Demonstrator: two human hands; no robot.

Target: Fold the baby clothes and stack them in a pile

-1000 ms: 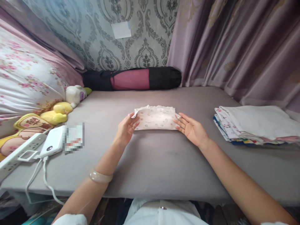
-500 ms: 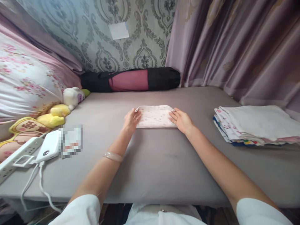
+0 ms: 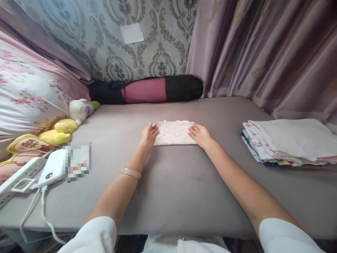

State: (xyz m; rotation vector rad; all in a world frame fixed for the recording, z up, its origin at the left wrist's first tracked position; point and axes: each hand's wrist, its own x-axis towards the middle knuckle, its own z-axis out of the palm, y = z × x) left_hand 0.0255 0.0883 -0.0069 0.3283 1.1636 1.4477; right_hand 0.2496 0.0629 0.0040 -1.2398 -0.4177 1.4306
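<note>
A pale pink folded cloth (image 3: 173, 133) with a small print lies on the grey-covered surface in front of me. My left hand (image 3: 150, 135) grips its left end, thumb at the far corner and fingers over the side. At the opposite end, my right hand (image 3: 200, 135) holds the right edge in the same way, fingers on top of the fabric. The far edge of the cloth looks slightly ruffled between the two hands. A bangle (image 3: 131, 173) circles my left forearm.
Folded cloths (image 3: 289, 140) are stacked at right. A black and pink roll bag (image 3: 144, 90) lies along the wall. Plush toys (image 3: 81, 110) and a floral pillow (image 3: 31, 91) line the left. Nearer are a power strip (image 3: 22, 179), a white power bank (image 3: 54, 167) and cables (image 3: 46, 211).
My right hand has shifted slightly left, bringing the hands a little closer together. The far edge of the cloth, smooth before, is now ruffled.
</note>
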